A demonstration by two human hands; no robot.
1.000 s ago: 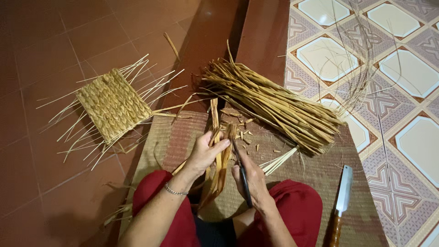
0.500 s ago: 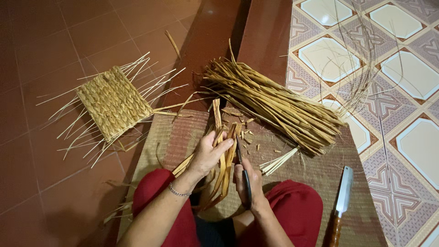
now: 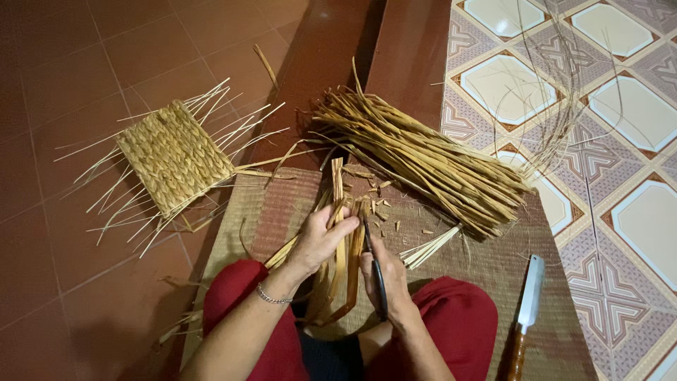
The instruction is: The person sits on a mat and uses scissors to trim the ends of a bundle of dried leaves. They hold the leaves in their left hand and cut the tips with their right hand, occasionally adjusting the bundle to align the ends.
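Left hand [image 3: 321, 236] gripping flat dry straw strips [image 3: 338, 212]; right hand [image 3: 384, 271] clasping dark scissors [image 3: 377, 271] above ribbed woven mat [image 3: 493, 264].

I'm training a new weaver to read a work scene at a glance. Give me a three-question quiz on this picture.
1. True or false: the right hand holds dark scissors.
2. What does the left hand grip?
A. the woven panel
B. a bunch of dried straw strips
C. the knife
3. Fill in: the knife with the wooden handle lies on the ____, to the person's right.

Key
1. True.
2. B: the fingers close around the straw strips, while the woven panel lies apart on the red floor tiles.
3. mat: the woven mat, which also bears the big straw bundle.
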